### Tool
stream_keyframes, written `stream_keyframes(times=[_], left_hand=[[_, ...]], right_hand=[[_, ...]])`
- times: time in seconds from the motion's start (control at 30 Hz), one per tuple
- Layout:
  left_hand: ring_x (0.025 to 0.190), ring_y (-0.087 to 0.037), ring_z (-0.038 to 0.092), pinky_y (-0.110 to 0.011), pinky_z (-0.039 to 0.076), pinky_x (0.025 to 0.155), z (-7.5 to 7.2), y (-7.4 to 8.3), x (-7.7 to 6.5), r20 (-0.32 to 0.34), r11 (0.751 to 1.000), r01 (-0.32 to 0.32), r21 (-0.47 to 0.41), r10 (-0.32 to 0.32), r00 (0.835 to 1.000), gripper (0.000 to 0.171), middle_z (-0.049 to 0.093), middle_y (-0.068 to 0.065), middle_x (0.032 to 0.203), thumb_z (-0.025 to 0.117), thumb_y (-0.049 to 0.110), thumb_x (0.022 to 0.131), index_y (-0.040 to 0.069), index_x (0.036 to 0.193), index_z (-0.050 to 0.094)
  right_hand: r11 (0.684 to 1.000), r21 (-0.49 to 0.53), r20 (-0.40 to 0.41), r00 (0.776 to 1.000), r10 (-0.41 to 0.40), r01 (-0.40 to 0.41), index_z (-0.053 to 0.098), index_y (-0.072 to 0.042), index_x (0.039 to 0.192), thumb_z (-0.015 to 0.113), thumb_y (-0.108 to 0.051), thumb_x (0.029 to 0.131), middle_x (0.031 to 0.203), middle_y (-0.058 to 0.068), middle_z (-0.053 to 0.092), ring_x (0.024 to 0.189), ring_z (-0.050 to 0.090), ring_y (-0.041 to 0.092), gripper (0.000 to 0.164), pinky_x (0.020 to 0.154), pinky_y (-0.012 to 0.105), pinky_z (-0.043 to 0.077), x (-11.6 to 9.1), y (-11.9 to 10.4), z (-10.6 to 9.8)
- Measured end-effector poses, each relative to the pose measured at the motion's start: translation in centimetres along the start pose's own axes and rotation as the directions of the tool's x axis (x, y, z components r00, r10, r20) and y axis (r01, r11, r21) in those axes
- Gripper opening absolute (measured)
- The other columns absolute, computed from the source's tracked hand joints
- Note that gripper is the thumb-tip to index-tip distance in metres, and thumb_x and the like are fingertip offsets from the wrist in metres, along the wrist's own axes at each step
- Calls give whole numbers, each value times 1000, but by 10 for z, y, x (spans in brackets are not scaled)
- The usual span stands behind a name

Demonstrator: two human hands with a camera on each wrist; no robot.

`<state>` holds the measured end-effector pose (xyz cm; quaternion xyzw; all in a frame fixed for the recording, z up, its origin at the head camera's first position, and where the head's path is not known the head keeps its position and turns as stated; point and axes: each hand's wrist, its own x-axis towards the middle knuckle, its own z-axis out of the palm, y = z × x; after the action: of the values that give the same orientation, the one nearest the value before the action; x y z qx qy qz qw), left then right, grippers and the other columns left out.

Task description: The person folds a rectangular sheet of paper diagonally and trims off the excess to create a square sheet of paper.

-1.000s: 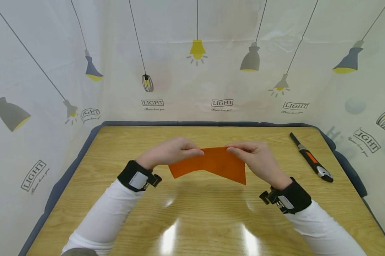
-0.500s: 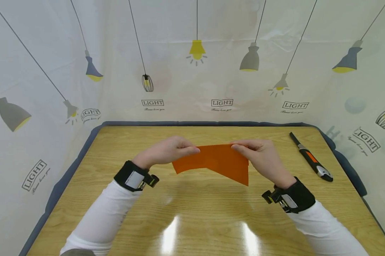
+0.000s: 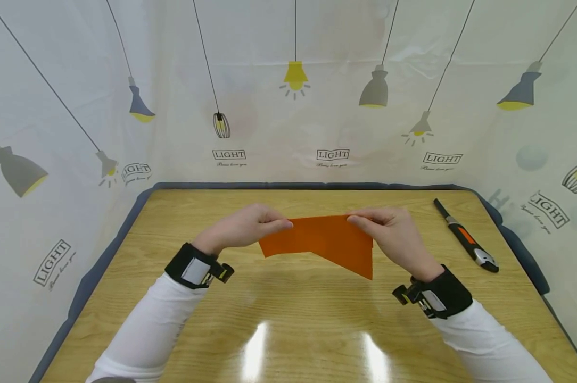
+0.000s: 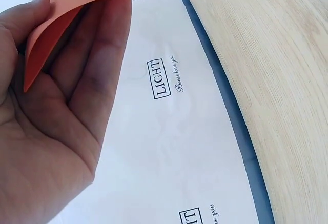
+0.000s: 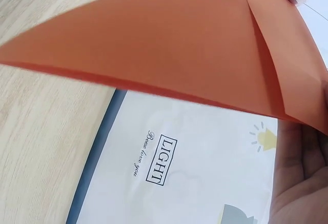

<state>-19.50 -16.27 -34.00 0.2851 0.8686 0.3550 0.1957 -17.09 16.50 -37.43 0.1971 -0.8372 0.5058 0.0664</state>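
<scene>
A folded sheet of orange paper [image 3: 327, 239] is held up above the table between both hands. My left hand [image 3: 245, 226] pinches its left upper part, thumb in front and fingers behind; the left wrist view shows the paper [image 4: 66, 8] curving between thumb and fingers. At the right upper edge my right hand [image 3: 389, 229] pinches it the same way. In the right wrist view the paper [image 5: 169, 44] has a folded-over strip along one side and a long pointed flap, with the right hand [image 5: 302, 178] at the corner.
A utility knife [image 3: 468, 239] with a black, orange and silver handle lies at the right of the wooden table [image 3: 307, 324]. A white curtain [image 3: 269, 122] printed with lamps surrounds the table beyond its dark blue edge [image 3: 288, 185].
My left hand has slid left along the paper, and the right hand has shifted slightly right and up. The paper's left part now looks flatter and more stretched out.
</scene>
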Motion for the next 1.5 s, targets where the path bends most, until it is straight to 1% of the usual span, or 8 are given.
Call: stream_keyframes(times=[0.07, 0.23, 0.43, 0.53, 0.77, 1.0, 1.2, 1.5], left_hand=[[60, -14, 31, -35, 41, 70, 0, -1, -1, 4, 1000, 3, -3, -3, 1000, 40, 30, 4, 71, 54, 45, 106, 15, 83, 68], [74, -14, 50, -36, 47, 79, -3, -6, -2, -10, 1000, 1, -10, -2, 1000, 33, 62, 6, 89, 55, 45, 106, 21, 100, 78], [90, -13, 60, -38, 51, 89, -6, -11, -5, -32, 1000, 10, -14, -11, 999, 32, 70, 7, 106, 57, 44, 105, 21, 100, 80], [108, -12, 64, -42, 51, 98, -6, -11, -5, -35, 1000, 11, -14, -11, 999, 32, 71, 6, 121, 57, 45, 105, 24, 112, 80], [89, -18, 67, -38, 56, 84, -7, -14, -7, -30, 995, 11, -96, -14, 999, 39, 70, 2, 92, 55, 43, 106, 15, 89, 76], [95, -20, 70, -42, 57, 88, -9, -18, -8, -17, 990, -9, -138, 7, 1000, 34, 75, 2, 101, 55, 43, 106, 20, 102, 80], [97, -22, 71, -43, 57, 90, -8, -24, -10, -60, 970, 22, -243, -38, 997, 37, 76, 0, 104, 57, 45, 105, 16, 111, 79], [97, -21, 71, -39, 57, 91, -7, -24, -14, -85, 971, 22, -238, -44, 995, 37, 75, -1, 108, 55, 43, 106, 16, 115, 77]], right_hand=[[1000, -10, 2, 1000, 4, -4, 82, -19, 113, 71, -34, 99, 105, -4, 77, 81, 64, 17, 23, 63, 24, 45, 0, 0, 0], [1000, -3, 0, 1000, 29, -29, 81, -17, 114, 70, -35, 99, 101, -2, 77, 85, 68, 16, 26, 70, 24, 52, 0, 0, -1], [999, 6, -10, 999, 41, -41, 81, -18, 114, 70, -35, 99, 102, -2, 77, 84, 66, 18, 25, 67, 24, 48, -1, 1, -4], [999, 3, -7, 999, 34, -34, 81, -19, 115, 70, -35, 99, 103, -2, 77, 84, 65, 18, 25, 66, 24, 47, -1, 1, -5], [999, 20, -25, 999, 42, -41, 81, -16, 112, 71, -33, 99, 99, 0, 77, 80, 66, 18, 24, 64, 24, 50, -1, 3, -7], [1000, 8, -25, 999, 24, -24, 81, -16, 113, 71, -32, 99, 100, 1, 77, 80, 66, 18, 24, 63, 25, 50, -1, 5, -8], [998, 37, -29, 998, 48, -47, 80, -11, 114, 70, -30, 99, 98, 5, 77, 82, 68, 18, 26, 68, 26, 56, -2, 8, -10], [998, 36, -26, 998, 51, -50, 80, -11, 114, 70, -30, 100, 98, 4, 77, 85, 68, 17, 26, 73, 25, 56, -4, 11, -14]])
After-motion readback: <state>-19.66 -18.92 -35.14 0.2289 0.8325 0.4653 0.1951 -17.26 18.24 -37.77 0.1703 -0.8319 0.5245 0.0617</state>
